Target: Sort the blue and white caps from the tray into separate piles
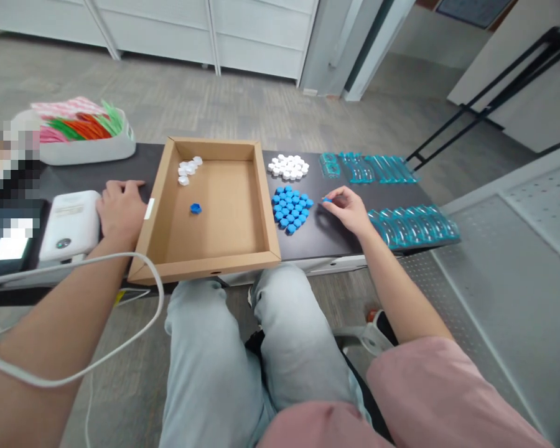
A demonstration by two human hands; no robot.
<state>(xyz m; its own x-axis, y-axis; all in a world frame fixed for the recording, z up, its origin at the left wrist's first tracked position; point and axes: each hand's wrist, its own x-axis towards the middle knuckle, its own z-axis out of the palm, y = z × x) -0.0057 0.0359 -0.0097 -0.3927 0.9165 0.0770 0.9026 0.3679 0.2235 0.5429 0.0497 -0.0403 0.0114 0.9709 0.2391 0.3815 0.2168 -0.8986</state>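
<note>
Along our desk, the cardboard tray sits beside our left hand, its fingers loosely spread. Our right hand, beside the blue cluster, pinches one blue piece; a light, steady fingertip grip should serve us best.

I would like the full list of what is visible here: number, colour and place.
Table: one, dark, centre
Cardboard box: one, brown, on table
Clear pieces: several, whitish, box's far left
Loose piece: one, blue, in box
White pieces: many, white, right of box
Blue pieces: many, blue, nearer than white ones
Plastic pieces: many, teal, table's right end
Basket: one, white, far left
Device: one, white, beside left hand
Cabinets: several, white, beyond table
Held piece: one, blue, right fingertips
Left hand: one, bare, left of box
Right hand: one, bare, right of blue pieces
</note>
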